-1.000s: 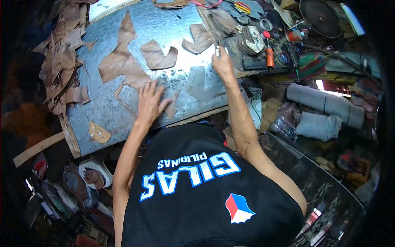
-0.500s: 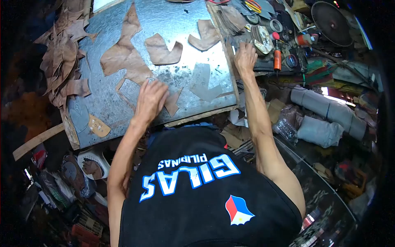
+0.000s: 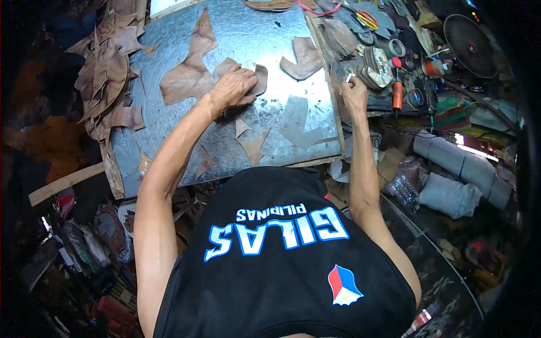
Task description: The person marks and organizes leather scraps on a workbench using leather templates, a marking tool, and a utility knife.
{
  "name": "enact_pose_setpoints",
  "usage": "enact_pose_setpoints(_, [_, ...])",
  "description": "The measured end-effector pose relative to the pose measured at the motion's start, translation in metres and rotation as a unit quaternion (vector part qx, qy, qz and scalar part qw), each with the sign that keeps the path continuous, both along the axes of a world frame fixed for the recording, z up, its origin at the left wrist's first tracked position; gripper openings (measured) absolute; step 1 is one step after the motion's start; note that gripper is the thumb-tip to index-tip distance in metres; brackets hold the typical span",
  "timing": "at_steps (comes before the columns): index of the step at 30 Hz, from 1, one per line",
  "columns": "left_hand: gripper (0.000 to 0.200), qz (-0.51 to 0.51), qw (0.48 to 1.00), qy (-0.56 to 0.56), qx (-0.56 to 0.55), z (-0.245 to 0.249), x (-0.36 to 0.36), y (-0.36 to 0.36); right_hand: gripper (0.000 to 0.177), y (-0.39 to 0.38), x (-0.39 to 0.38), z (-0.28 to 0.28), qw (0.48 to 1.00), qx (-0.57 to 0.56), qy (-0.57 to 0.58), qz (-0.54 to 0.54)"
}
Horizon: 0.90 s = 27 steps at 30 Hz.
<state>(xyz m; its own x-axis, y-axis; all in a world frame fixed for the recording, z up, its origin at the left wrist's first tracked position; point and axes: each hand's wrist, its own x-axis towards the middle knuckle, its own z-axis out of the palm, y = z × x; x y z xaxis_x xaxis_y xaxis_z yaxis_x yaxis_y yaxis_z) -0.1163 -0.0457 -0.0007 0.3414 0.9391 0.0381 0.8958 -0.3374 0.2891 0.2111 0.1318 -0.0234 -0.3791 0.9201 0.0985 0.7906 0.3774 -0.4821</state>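
My left hand (image 3: pixel 234 88) lies over a curved brown leather piece (image 3: pixel 261 80) on the metal-topped table (image 3: pixel 225 149), its fingers bent down and together on it, hiding the middle. Left of it spreads a larger irregular leather piece (image 3: pixel 189 73). My right hand (image 3: pixel 355 94), past the table's right edge, pinches a short white stick (image 3: pixel 350 78) between thumb and fingers. It is beside a stack of curved cut pieces (image 3: pixel 376 67). Another curved leather piece (image 3: pixel 304 59) and a grey V-shaped template (image 3: pixel 298 121) lie between the hands.
Leather hides (image 3: pixel 104 79) hang over the left edge. Small scraps (image 3: pixel 253 147) lie near the front. To the right are an orange bottle (image 3: pixel 397 96), a tape roll (image 3: pixel 396 47), yellow-handled scissors (image 3: pixel 366 21) and a round fan (image 3: pixel 469 46). Wrapped rolls (image 3: pixel 456 158) rest below.
My left hand has moved forward from the scraps near the front onto the curved leather piece. The white stick now shows in my right hand. Small scraps have shifted, and the view has swung slightly.
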Motion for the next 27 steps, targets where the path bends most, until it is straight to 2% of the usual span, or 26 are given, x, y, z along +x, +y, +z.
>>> enact_pose_setpoints(1, [0.034,-0.012,0.998,-0.024,0.053,-0.004,-0.002,-0.001,0.022,-0.007,-0.004,0.002,0.983,-0.105,0.142,-0.049])
enact_pose_setpoints(2, [0.034,-0.017,0.998,-0.027,0.053,-0.009,-0.003,0.000,0.021,-0.016,-0.006,0.004,0.933,-0.205,0.278,-0.100])
enact_pose_setpoints(3, [0.037,-0.009,0.999,-0.024,0.039,-0.011,-0.003,0.000,0.018,-0.033,-0.016,0.021,0.905,-0.232,0.340,-0.108])
enact_pose_setpoints(6, [0.042,-0.012,0.999,-0.028,0.024,-0.012,-0.004,0.003,0.018,-0.063,-0.029,0.026,0.891,-0.231,0.382,-0.085])
enact_pose_setpoints(8, [0.042,0.025,0.999,-0.034,0.007,-0.006,-0.003,0.002,0.018,-0.082,-0.036,0.030,0.886,-0.235,0.388,-0.092])
enact_pose_setpoints(10, [0.042,0.030,0.999,-0.037,0.000,-0.003,-0.001,0.005,0.020,-0.097,-0.040,0.030,0.847,-0.266,0.455,-0.075])
enact_pose_setpoints(11, [0.042,0.058,0.996,-0.070,-0.005,-0.003,0.002,0.005,0.020,-0.103,-0.039,0.026,0.809,-0.299,0.502,-0.062])
enact_pose_setpoints(13, [0.042,0.128,0.981,-0.141,-0.024,0.011,0.014,0.011,0.019,-0.116,-0.048,0.032,0.794,-0.307,0.522,-0.046])
enact_pose_setpoints(14, [0.042,0.129,0.982,-0.138,-0.026,0.015,0.021,0.012,0.018,-0.122,-0.052,0.035,0.783,-0.309,0.540,-0.029])
enact_pose_setpoints(16, [0.042,0.275,0.936,-0.212,-0.060,0.017,0.031,0.014,0.016,-0.131,-0.060,0.031,0.801,-0.298,0.518,-0.028])
enact_pose_setpoints(18, [0.036,0.281,0.930,-0.221,-0.088,-0.002,0.030,0.013,0.018,-0.139,-0.066,0.017,0.833,-0.286,0.473,0.013])
enact_pose_setpoints(20, [0.029,0.257,0.933,-0.247,-0.048,-0.019,0.030,0.007,0.017,-0.144,-0.073,0.013,0.826,-0.291,0.482,0.009])
enact_pose_setpoints(22, [0.026,0.257,0.939,-0.229,-0.021,-0.029,0.034,-0.003,0.015,-0.146,-0.077,0.018,0.879,-0.294,0.374,0.026])
enact_pose_setpoints(23, [0.024,0.254,0.944,-0.210,0.007,-0.034,0.036,-0.008,0.016,-0.149,-0.082,0.021,0.884,-0.283,0.370,0.026])
enact_pose_setpoints(27, [0.020,0.267,0.946,-0.182,0.007,-0.025,0.046,-0.018,0.018,-0.148,-0.091,0.012,0.903,-0.244,0.348,0.067])
